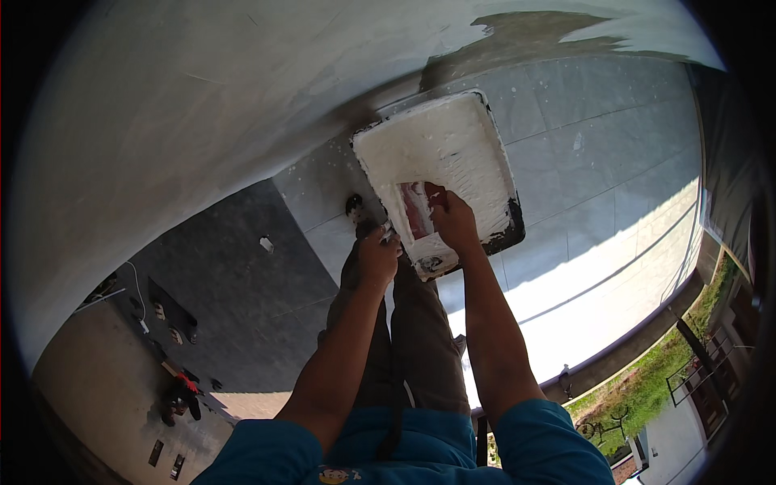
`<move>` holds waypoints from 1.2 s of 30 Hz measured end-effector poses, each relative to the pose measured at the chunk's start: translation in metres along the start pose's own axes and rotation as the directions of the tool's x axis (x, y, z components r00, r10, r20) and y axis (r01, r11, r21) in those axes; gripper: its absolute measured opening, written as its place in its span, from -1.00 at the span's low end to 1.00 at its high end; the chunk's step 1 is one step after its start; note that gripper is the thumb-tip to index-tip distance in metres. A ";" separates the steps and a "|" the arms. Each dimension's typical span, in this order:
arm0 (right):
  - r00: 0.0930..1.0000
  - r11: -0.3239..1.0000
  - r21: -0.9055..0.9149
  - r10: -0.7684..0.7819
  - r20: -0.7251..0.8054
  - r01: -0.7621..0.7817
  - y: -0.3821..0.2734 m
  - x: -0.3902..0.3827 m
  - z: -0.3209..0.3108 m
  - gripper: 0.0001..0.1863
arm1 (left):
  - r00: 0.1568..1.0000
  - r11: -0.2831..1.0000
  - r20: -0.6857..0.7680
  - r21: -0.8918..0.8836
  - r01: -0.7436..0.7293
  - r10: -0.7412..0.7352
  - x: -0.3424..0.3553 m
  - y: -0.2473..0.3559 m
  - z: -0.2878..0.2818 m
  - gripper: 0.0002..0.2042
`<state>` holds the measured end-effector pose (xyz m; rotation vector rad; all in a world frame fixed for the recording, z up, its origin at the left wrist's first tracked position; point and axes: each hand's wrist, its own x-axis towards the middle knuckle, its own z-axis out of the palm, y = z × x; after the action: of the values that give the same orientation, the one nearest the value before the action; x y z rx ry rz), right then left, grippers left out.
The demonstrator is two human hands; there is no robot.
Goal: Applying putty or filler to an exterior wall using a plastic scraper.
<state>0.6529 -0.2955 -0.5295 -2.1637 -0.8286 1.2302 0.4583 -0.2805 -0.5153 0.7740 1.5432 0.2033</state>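
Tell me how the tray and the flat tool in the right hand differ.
The tray is far larger than the flat tool. The tray looks mostly white with black edges; the flat tool shows dark red with pale streaks. Both carry whitish material.

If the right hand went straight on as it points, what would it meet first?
Probably the tray, whose white surface lies ahead; depth is unclear, so the right hand and scraper might pass above.

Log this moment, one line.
right hand: holds flat scraper over tray | left hand: at tray's left edge | tray: white-coated
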 end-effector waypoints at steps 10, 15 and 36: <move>0.961 0.941 0.282 0.118 0.249 -0.189 0.002 0.018 0.006 -0.73 | 0.969 0.983 0.210 -0.099 0.157 -0.134 0.015 -0.007 -0.014 -0.57; 0.951 0.832 0.492 0.128 0.280 -0.257 0.000 0.016 -0.015 -0.70 | 0.961 0.968 0.240 -0.174 0.183 -0.139 0.014 -0.001 -0.018 -0.55; 0.997 0.859 0.507 0.076 0.020 -0.075 0.031 -0.007 -0.035 -0.64 | 0.993 0.986 -0.042 -0.123 -0.116 0.111 0.012 -0.009 0.005 -0.79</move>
<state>0.6889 -0.3266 -0.5304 -1.7729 -0.3575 1.3096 0.4604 -0.2822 -0.5306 0.7629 1.5057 0.3961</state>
